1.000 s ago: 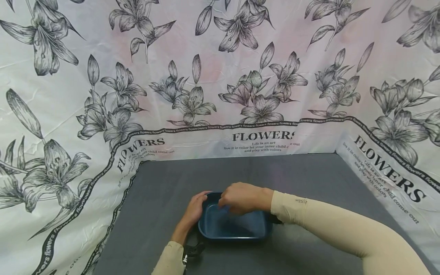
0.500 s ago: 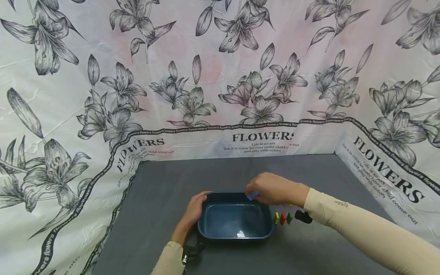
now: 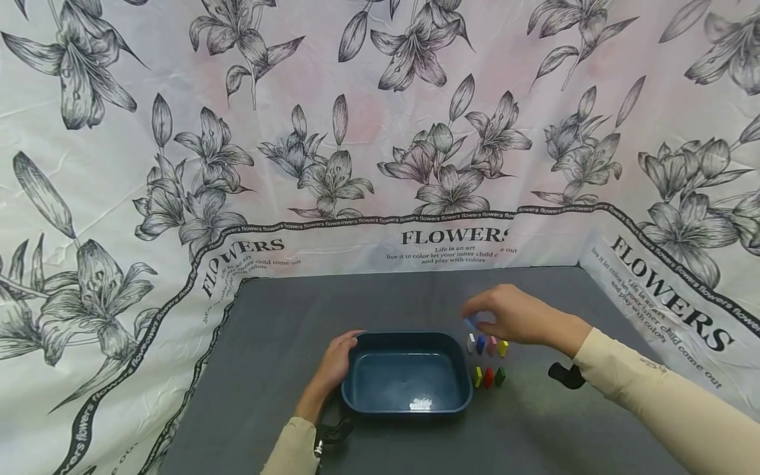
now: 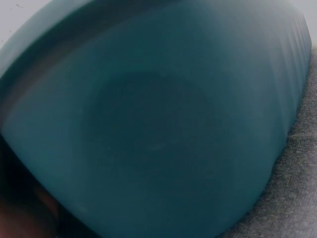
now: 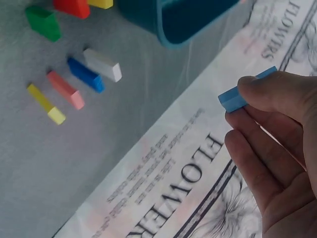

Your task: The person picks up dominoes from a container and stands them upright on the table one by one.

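Note:
A dark blue rectangular tray (image 3: pixel 410 379) sits on the grey table, its inside bare in the head view. My left hand (image 3: pixel 335 361) grips its left rim; the left wrist view is mostly filled by the tray's wall (image 4: pixel 163 139). Beyond the tray's far right corner, my right hand (image 3: pixel 522 318) is raised over the table. Between thumb and fingertips it pinches a light blue block (image 5: pixel 232 101), small and flat like a domino. Below that hand stands a row of white (image 5: pixel 102 65), blue (image 5: pixel 85 76), pink (image 5: pixel 66 90) and yellow (image 5: pixel 46 105) blocks.
Nearer the front, a second row holds a yellow block (image 3: pixel 477 377), a red block (image 3: pixel 489 378) and a green block (image 3: pixel 501 377), close to the tray's right side. A white flower-printed cloth (image 3: pixel 356 247) borders the table at the back and both sides.
My right hand has moved from over the tray to the right, past its far right corner, still pinching the light blue block. Both block rows are now uncovered. My left hand stays put.

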`<state>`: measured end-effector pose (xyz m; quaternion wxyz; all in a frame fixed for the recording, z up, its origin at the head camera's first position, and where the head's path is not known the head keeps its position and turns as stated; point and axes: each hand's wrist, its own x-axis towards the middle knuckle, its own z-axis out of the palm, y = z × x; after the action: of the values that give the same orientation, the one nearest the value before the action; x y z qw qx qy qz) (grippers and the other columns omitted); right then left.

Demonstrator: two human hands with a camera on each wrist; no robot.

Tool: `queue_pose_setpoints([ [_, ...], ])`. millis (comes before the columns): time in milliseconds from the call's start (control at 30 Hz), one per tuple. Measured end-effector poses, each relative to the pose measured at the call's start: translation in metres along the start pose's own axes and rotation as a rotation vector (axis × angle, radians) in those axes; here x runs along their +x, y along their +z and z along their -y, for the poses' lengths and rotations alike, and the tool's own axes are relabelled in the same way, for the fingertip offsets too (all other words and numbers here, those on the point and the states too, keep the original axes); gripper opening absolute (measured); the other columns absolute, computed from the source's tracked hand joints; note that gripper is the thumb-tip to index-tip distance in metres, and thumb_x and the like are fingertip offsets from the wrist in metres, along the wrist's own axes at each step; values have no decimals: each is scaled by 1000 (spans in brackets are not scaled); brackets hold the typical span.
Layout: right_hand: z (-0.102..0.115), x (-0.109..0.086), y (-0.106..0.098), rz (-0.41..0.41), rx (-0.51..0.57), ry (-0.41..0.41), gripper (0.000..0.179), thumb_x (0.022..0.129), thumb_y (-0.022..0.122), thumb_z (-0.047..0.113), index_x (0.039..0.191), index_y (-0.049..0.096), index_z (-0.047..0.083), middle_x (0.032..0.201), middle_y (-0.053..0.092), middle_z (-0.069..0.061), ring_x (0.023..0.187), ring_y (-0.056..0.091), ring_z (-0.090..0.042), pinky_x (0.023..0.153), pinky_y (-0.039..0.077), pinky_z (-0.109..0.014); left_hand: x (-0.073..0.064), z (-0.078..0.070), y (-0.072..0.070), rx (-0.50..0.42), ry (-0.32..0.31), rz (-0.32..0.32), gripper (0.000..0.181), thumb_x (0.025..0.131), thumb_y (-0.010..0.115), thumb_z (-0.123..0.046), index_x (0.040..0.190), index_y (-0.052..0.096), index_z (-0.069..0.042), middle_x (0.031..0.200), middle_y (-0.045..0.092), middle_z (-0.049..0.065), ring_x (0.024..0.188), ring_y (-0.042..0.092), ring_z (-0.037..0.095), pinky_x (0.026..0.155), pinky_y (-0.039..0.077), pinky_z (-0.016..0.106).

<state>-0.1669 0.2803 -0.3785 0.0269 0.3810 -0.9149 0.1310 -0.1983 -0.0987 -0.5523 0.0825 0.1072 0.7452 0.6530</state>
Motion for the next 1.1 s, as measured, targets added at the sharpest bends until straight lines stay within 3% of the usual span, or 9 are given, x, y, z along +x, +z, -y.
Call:
queue_pose_setpoints([
  [333,-15,-37,-3,-111,18,75,31,86,86,-1,113,82,14,106,82,7,95,81,-15,82,67,-37,-2,-3,0,-40,13,7,46,111,36,-8,142,64,10,141,69,29,136,62,44,122,42,61],
  [533,-21,-56,0,-174,47,92,32,86,86,-1,112,80,18,105,83,7,95,81,-14,79,67,-34,-1,0,-1,-18,30,22,47,112,34,-8,143,64,10,141,69,28,136,62,43,119,46,59],
  [833,-28,-83,17,-207,131,192,33,89,86,3,109,78,28,108,82,10,96,81,-9,78,65,-29,1,2,-2,22,29,37,48,112,33,-11,144,64,8,141,69,27,132,65,40,113,53,46],
  [1100,-36,-103,41,-222,249,274,32,90,86,6,109,77,29,104,81,14,95,80,-7,76,66,-30,-1,1,-1,16,18,19,47,112,34,-10,144,64,7,142,69,26,137,61,41,121,44,57],
])
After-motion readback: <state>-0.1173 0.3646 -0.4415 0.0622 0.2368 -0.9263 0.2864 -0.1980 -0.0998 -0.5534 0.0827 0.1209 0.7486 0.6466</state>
